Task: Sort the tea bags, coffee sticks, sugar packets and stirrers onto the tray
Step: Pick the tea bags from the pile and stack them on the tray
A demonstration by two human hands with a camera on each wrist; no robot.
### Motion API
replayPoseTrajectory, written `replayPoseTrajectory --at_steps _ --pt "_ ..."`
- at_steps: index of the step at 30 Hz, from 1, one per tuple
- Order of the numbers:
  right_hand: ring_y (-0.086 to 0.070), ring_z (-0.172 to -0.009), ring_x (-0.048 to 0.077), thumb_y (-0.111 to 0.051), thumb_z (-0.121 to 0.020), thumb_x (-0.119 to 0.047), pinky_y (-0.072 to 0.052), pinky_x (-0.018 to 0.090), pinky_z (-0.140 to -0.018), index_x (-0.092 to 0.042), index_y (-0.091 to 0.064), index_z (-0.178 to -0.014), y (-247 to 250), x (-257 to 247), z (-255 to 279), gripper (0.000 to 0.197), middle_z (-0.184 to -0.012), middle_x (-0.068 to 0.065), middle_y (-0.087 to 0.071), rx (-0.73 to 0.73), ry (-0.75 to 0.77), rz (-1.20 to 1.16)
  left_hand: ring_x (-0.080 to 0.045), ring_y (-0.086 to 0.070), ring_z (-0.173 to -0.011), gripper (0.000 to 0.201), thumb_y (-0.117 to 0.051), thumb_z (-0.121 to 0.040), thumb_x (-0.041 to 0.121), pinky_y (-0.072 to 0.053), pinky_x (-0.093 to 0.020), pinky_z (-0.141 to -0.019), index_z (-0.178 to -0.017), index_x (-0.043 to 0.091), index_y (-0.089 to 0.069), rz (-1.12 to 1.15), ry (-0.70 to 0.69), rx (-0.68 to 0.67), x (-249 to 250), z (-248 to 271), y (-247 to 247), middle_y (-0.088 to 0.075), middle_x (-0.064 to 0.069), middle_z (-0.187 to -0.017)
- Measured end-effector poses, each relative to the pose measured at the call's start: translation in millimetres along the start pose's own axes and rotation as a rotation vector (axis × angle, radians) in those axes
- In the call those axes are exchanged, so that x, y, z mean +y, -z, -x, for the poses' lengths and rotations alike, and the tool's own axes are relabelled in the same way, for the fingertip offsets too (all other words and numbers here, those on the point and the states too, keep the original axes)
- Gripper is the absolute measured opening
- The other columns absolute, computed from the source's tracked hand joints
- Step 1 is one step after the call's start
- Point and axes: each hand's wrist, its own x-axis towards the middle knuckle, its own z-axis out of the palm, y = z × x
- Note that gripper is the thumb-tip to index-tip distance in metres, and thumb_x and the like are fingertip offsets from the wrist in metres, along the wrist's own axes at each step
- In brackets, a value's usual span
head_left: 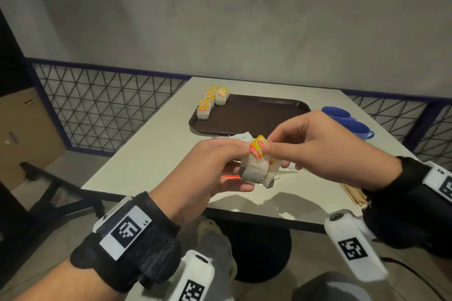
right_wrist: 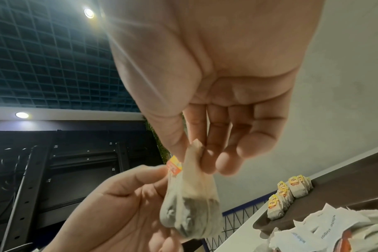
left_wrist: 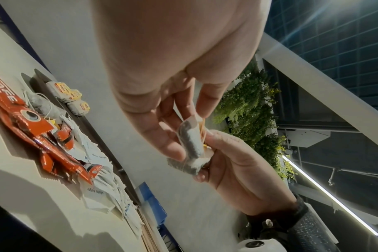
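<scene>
Both hands hold a small clump of tea bags (head_left: 255,170) in the air above the near part of the white table (head_left: 146,159). My left hand (head_left: 241,166) cradles the grey paper pouches from the left and below, thumb on top. My right hand (head_left: 269,146) pinches the top by the yellow-red tag (head_left: 256,148). In the right wrist view, thumb and forefinger of the right hand (right_wrist: 192,158) nip the paper top of the tea bags (right_wrist: 190,204). Several tea bags (head_left: 211,102) stand in rows at the far left corner of the brown tray (head_left: 264,117).
Under the hands lies a mixed pile: orange coffee sticks (left_wrist: 32,122), white sugar packets (left_wrist: 101,170) and a loose tea bag (left_wrist: 39,104). Wooden stirrers (head_left: 354,195) lie at the table's near right edge. Two blue cups (head_left: 347,120) stand right of the tray.
</scene>
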Motion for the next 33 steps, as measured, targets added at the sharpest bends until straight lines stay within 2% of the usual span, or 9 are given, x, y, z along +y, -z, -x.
replayPoseTrajectory --at_steps 4,7,10,13,16,20,26,29,33 --pt "-0.066 -0.064 0.005 -0.074 -0.09 -0.032 -0.049 0.013 -0.056 -0.024 -0.081 -0.087 -2 -2 3 0.011 -0.072 -0.008 -0.074 0.015 0.03 -0.009 -0.026 -0.073 -0.089 0.03 -0.073 -0.092 0.033 -0.062 -0.042 -0.079 -0.106 0.007 -0.08 -0.032 -0.047 -0.034 -1 2 1 -0.076 -0.015 -0.104" --pt "-0.068 -0.067 0.009 -0.075 -0.089 -0.031 -0.05 0.017 -0.056 -0.024 -0.082 -0.085 -3 -3 4 0.011 -0.073 -0.006 -0.075 0.06 0.062 -0.035 -0.022 -0.073 -0.087 0.025 -0.069 -0.093 0.03 -0.062 -0.039 -0.077 -0.101 0.01 -0.082 -0.028 -0.088 0.048 -5 1 2 -0.078 -0.012 -0.101" --pt "-0.069 -0.07 0.021 -0.075 -0.087 -0.03 -0.054 0.03 -0.059 -0.021 -0.082 -0.081 -8 -2 5 0.013 -0.075 0.002 -0.076 0.136 0.089 -0.083 -0.019 -0.074 -0.085 0.024 -0.07 -0.093 0.029 -0.06 -0.031 -0.07 -0.103 0.011 -0.082 0.039 -0.093 0.112 -5 2 3 -0.079 -0.012 -0.102" --pt "-0.069 -0.069 0.019 -0.075 -0.085 -0.029 -0.056 0.029 -0.06 -0.02 -0.081 -0.08 -16 1 9 0.012 -0.075 0.003 -0.076 0.218 0.062 -0.165 -0.02 -0.073 -0.092 0.026 -0.073 -0.089 0.031 -0.061 -0.031 -0.072 -0.106 0.014 -0.082 0.169 -0.086 0.217 -4 1 8 -0.078 -0.012 -0.109" --pt "-0.065 -0.06 0.016 -0.074 -0.089 -0.019 -0.053 0.032 -0.058 -0.012 -0.082 -0.081 -28 3 13 0.013 -0.074 0.008 -0.075 0.264 -0.037 -0.38 -0.019 -0.074 -0.093 0.027 -0.073 -0.088 0.033 -0.061 -0.031 -0.071 -0.107 0.016 -0.082 0.3 -0.115 0.313 0 -1 12 -0.079 -0.011 -0.108" --pt "-0.063 -0.066 0.021 -0.073 -0.089 -0.014 -0.045 0.033 -0.06 0.002 -0.079 -0.09 -54 8 15 0.017 -0.088 0.021 -0.075 0.216 -0.308 -0.823 -0.019 -0.076 -0.096 0.02 -0.071 -0.093 0.031 -0.059 -0.035 -0.082 -0.105 0.017 -0.082 0.507 -0.133 0.349 7 -3 8 -0.079 -0.006 -0.106" --pt "-0.06 -0.061 0.017 -0.075 -0.083 -0.015 -0.044 0.027 -0.056 -0.003 -0.075 -0.093 -80 10 12 0.016 -0.088 0.013 -0.071 0.11 -0.6 -1.227 -0.014 -0.076 -0.087 0.019 -0.069 -0.096 0.031 -0.057 -0.034 -0.087 -0.1 0.019 -0.083 0.641 -0.166 0.325 10 -4 -3 -0.079 -0.005 -0.105" --pt "-0.058 -0.058 0.017 -0.074 -0.084 -0.015 -0.044 0.027 -0.055 -0.005 -0.076 -0.09 -87 13 12 0.012 -0.088 0.013 -0.073 0.102 -0.643 -1.279 -0.013 -0.075 -0.081 0.019 -0.068 -0.096 0.03 -0.058 -0.034 -0.085 -0.096 0.019 -0.083 0.637 -0.169 0.312 7 -5 -4 -0.079 -0.005 -0.101" --pt "-0.058 -0.057 0.017 -0.07 -0.09 -0.016 -0.043 0.03 -0.057 -0.003 -0.076 -0.088 -84 18 9 0.014 -0.082 0.014 -0.072 0.216 -0.569 -1.144 -0.015 -0.074 -0.076 0.019 -0.068 -0.095 0.028 -0.062 -0.032 -0.073 -0.098 0.016 -0.082 0.533 -0.112 0.228 0 0 -3 -0.078 -0.006 -0.091"
